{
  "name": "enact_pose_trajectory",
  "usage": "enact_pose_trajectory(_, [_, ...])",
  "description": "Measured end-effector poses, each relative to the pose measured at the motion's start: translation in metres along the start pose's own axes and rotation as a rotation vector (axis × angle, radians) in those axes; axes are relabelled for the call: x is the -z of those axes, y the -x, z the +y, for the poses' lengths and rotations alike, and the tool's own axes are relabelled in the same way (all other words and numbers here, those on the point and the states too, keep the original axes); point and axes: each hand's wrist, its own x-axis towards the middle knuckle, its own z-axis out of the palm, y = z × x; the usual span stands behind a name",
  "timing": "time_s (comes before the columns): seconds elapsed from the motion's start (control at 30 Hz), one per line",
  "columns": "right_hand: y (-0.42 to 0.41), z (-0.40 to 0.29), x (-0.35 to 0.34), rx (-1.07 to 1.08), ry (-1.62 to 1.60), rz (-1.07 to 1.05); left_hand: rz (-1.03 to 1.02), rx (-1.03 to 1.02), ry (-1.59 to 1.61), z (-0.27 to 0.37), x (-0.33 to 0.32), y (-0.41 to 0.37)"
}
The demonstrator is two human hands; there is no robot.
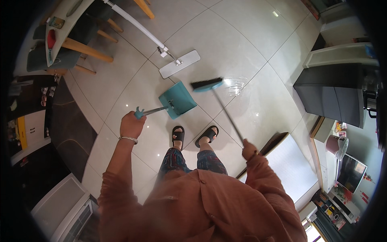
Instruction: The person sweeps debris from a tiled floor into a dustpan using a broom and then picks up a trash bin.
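My left hand (132, 126) is closed around the upper end of a long-handled dustpan (178, 98), just below its teal hooked grip (139, 113). The teal pan lies on the tiles ahead of my feet. In my right hand (250, 149) is the grey pole of a broom (226, 113). Its teal head with dark bristles (207, 84) is to the right of the pan, a small gap apart, and looks slightly blurred. A wet, shiny smear (237, 86) marks the floor just right of the broom head.
A white flat mop (180, 64) lies beyond the dustpan. Chairs (87, 36) and a table (56, 37) are at the upper left, above a dark mat (71, 127). On the right are a dark grey cabinet (329, 93) and a white-topped low table (287, 166). My slippered feet (193, 136) stand below the pan.
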Motion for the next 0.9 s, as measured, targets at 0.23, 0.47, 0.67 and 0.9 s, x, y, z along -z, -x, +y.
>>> enact_pose_trajectory(0.23, [0.061,-0.024,0.01,0.158,-0.114,0.077,-0.03,0.024,-0.01,0.002,0.005,-0.001])
enact_pose_trajectory(0.47, [-0.041,-0.045,0.027,0.041,-0.071,0.215,-0.048,-0.01,-0.04,0.005,0.006,-0.004])
enact_pose_trajectory(0.67, [0.034,-0.118,0.042,-0.242,-0.037,-0.083,-0.057,0.006,-0.048,-0.004,0.003,-0.006])
enact_pose_trajectory(0.9, [0.094,-0.017,-0.003,-0.143,-0.175,-0.099,-0.06,-0.028,-0.048,-0.006,0.012,-0.007])
